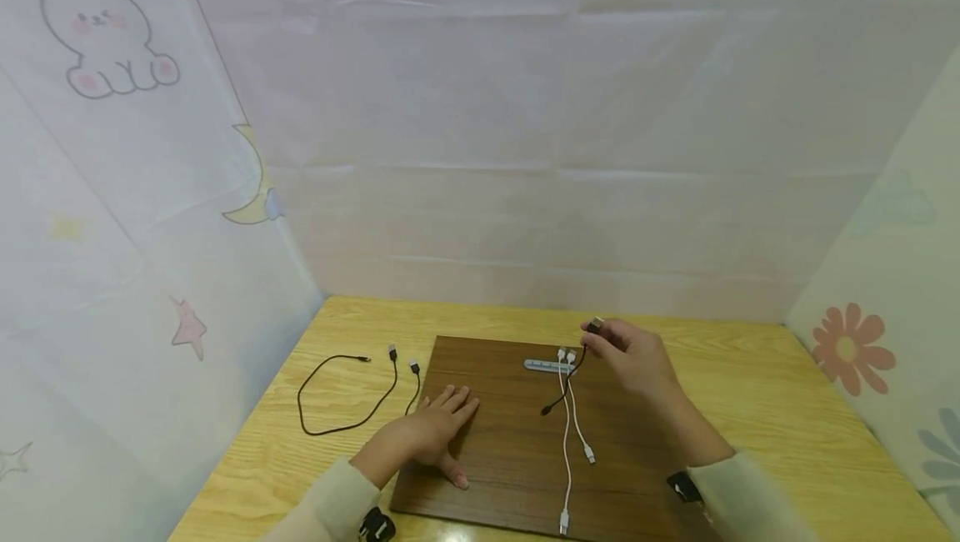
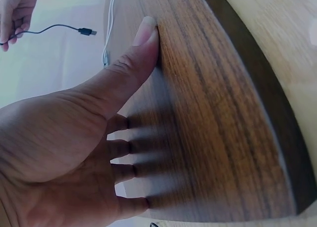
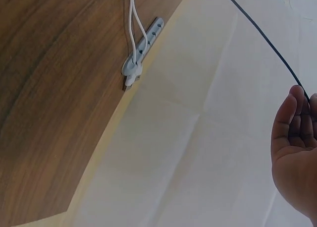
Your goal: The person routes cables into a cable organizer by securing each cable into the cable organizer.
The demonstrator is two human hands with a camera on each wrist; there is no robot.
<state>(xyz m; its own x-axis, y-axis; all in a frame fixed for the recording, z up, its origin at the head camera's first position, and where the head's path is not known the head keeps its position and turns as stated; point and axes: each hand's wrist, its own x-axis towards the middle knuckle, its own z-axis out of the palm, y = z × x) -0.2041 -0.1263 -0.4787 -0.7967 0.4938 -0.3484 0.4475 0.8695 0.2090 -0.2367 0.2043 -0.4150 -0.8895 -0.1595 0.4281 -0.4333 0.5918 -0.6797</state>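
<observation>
My right hand pinches a short black USB cable near its USB plug, above the far right part of a brown wooden board. The cable's other end hangs free over the board. Spread flat, my left hand rests on the board's left side, its thumb apart from the fingers. A grey-blue cable holder strip lies near the board's far edge. Two white cables sit in its right-hand slots, as the right wrist view shows too, and trail toward the near edge.
Left of the board, a long black cable lies looped on the yellow wood-grain table. Another black cable lies between it and the board, partly hidden by my left hand. Printed cloth walls stand around the table.
</observation>
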